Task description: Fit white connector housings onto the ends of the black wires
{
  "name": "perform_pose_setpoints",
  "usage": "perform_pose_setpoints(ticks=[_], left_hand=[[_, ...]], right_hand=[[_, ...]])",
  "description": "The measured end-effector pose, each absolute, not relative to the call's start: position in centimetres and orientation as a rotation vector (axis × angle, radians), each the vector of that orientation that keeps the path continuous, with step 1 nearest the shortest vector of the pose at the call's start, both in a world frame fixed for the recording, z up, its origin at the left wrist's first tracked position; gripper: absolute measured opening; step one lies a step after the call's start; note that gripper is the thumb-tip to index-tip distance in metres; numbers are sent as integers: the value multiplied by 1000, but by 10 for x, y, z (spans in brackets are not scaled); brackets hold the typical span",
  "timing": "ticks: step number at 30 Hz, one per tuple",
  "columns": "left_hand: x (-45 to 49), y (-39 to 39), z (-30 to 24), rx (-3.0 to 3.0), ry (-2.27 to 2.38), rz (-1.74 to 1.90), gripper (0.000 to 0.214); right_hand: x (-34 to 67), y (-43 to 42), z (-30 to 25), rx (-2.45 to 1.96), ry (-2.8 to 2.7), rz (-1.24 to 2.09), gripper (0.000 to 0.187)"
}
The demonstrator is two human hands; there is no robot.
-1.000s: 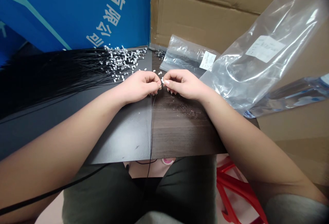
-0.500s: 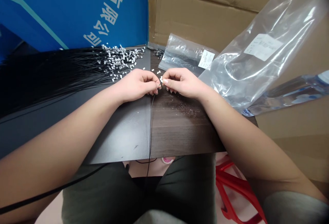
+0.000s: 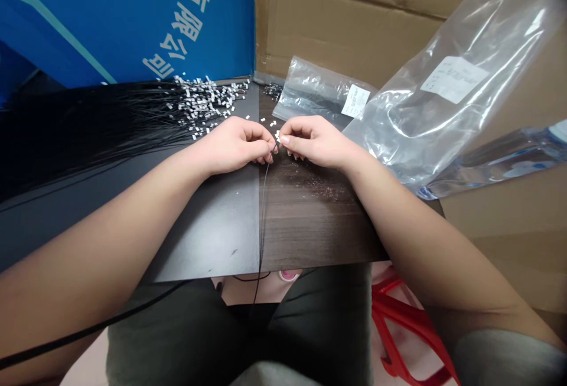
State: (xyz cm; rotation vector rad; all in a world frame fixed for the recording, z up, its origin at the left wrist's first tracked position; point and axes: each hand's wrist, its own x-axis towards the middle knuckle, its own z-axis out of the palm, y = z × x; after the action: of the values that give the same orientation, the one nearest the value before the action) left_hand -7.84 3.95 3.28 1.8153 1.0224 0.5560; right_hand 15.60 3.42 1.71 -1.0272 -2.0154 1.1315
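Left hand [image 3: 234, 146] pinching a thin black wire [image 3: 264, 214] that hangs below the grip, right hand [image 3: 312, 140] with fingertips pressed together just beside it; a fanned bundle of black wires [image 3: 101, 132] with small white pieces [image 3: 206, 102] lies unhandled beyond and left of the grip.

White "有限公司" on blue board [image 3: 124, 19]

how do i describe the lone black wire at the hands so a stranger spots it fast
On the dark tabletop, find where the left hand and right hand meet. A thin black wire drops from between them across the table edge toward the lap. Unlike the fanned bundle of black wires to the left, it runs alone.
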Motion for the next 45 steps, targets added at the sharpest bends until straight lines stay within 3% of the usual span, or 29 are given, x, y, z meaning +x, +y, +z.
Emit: perform_pose_setpoints(ticks=[31, 45], left_hand=[[-78, 40, 32, 1871, 1022, 571, 12], [-75, 34, 34, 2174, 1152, 524, 20]], right_hand=[[155, 30, 21, -1045, -2049, 1080, 18], [153, 32, 19, -1056, -1992, 1129, 21]])
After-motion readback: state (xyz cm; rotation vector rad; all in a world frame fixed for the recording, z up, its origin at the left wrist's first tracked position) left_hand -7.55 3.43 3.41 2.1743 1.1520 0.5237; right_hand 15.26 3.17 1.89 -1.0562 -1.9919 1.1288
